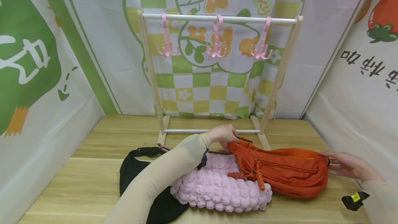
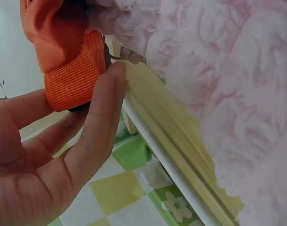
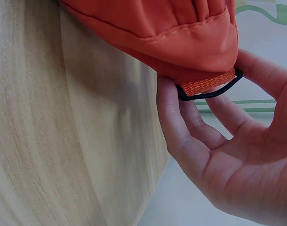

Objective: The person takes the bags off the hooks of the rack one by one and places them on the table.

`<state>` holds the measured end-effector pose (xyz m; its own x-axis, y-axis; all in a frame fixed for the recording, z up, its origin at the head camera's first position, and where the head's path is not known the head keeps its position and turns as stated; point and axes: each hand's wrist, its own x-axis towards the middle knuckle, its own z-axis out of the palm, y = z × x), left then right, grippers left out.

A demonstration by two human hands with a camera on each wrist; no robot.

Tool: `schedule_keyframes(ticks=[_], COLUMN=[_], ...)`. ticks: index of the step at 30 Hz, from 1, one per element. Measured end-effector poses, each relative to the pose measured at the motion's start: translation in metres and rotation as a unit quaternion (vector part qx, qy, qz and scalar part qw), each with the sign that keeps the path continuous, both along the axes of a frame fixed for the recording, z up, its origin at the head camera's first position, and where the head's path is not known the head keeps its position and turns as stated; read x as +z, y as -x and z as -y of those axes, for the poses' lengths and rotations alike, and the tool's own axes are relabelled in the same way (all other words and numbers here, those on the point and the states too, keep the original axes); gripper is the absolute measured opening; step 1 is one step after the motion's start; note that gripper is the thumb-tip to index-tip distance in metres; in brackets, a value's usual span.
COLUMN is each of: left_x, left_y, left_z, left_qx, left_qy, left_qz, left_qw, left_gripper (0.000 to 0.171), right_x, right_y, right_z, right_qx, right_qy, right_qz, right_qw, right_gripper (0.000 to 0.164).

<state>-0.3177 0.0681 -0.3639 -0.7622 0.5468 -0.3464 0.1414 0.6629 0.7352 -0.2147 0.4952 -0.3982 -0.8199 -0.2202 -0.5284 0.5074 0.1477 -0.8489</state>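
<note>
An orange crossbody bag (image 1: 283, 168) with braided zipper pulls lies at the right of the table and overlaps a puffy pink quilted bag (image 1: 217, 191). My left hand (image 1: 223, 136) grips its left end, fingers and thumb around the orange webbing (image 2: 73, 82) there. At the other end, my right hand (image 1: 348, 164) holds the bag's corner beside a black ring (image 3: 214, 94), fingertips on both sides of it. A black bag (image 1: 168, 208) lies to the left, partly covered by my left sleeve and the pink bag.
Behind the bags stands a wooden rack with a metal top bar (image 1: 192, 17). Three pink multi-prong hooks hang from it, the middle hook (image 1: 216, 44) among them. Printed curtains enclose the wooden table (image 1: 62, 182) at the back and sides.
</note>
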Motion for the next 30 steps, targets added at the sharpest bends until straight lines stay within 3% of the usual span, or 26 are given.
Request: schedule_keyframes(ticks=[6,10,21,30], left_x=[-0.002,-0.002,-0.002,0.001], left_y=[0.001,0.000,0.000,0.001], left_z=[-0.001,-0.001,-0.001,0.000], left_qx=[0.005,0.002,-0.013,-0.016], left_qy=[0.004,0.010,0.043,0.062], left_qz=[0.003,0.002,-0.020,-0.020], left_qw=[1.0000,0.9999,0.9988,0.9977], left_gripper=[0.024,0.023,0.022,0.026], right_x=[-0.005,-0.007,-0.004,-0.001], right_y=[0.002,0.002,0.001,0.002], right_z=[0.000,0.003,0.009,0.008], right_qx=[0.000,-0.023,-0.042,-0.047], right_qy=[-0.003,-0.019,-0.061,-0.038], right_qz=[-0.005,0.000,0.002,0.005], right_qw=[1.000,1.000,0.997,0.998], right_gripper=[0.025,0.020,0.015,0.018])
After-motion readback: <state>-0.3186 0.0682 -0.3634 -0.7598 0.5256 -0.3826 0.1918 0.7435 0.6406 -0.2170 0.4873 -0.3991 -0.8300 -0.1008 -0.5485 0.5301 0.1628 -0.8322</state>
